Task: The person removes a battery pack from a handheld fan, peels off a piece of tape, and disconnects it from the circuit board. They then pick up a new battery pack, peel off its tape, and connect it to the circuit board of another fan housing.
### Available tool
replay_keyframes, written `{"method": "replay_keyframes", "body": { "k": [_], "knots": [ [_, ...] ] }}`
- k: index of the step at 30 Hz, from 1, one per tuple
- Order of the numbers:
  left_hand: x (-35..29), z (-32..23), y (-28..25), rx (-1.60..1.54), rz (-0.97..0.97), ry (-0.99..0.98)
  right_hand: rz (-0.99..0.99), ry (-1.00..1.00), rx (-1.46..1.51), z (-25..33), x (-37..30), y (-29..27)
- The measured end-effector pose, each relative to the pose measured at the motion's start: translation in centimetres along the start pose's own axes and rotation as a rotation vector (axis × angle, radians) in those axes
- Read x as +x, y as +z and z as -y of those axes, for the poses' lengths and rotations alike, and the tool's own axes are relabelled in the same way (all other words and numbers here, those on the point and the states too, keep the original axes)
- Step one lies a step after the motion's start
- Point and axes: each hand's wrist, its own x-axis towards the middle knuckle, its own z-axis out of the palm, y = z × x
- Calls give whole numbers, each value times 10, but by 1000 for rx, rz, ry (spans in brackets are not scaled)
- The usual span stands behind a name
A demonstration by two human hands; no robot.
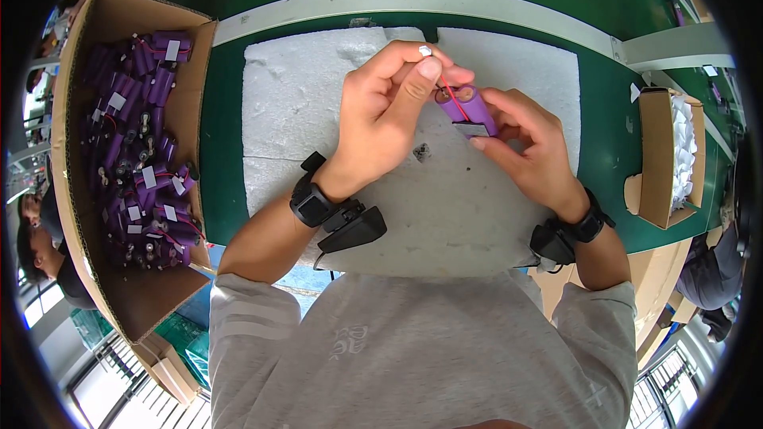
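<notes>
While pinching a small white piece (425, 51) between thumb and index finger of the left grip (380, 115), holding a purple two-cell battery pack (482, 111) in the right grip (537, 140), thumb at its lower edge and fingers against its right side. In the air between both, above a white foam slab (290, 103), with cell ends toward the top. Near the right thumb, a dark-and-grey pad (472, 129) on the pack; up from there toward the left fingertips, a red wire (455, 97). On both wrists, black devices (311, 203). Under the slab, a green tabletop (219, 123). To the left, a large open cardboard box (131, 302) heaped with purple packs (119, 95). To the right, a smaller cardboard box (656, 151) of white pieces (682, 151). Beyond the slab, a long white rail (397, 3).
</notes>
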Motion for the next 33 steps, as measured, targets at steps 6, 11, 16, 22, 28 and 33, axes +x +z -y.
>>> {"method": "replay_keyframes", "body": {
  "k": [6,11,16,22,28,33],
  "knots": [
    [-1,8,1,-54,-38,62,6,20,11,1,-1,1],
    [0,6,2,-66,-60,85,-3,-9,63,-2,0,-1],
    [-1,4,1,-80,-44,41,-63,34,219,-2,-1,1],
    [3,7,-1,-173,-67,-25,-78,49,281,-3,-1,0],
    [5,11,-4,-234,23,-181,-87,-59,174,-5,1,-1],
    [7,10,-3,-175,68,-244,-126,-68,146,-5,2,-1]
  ]
}}
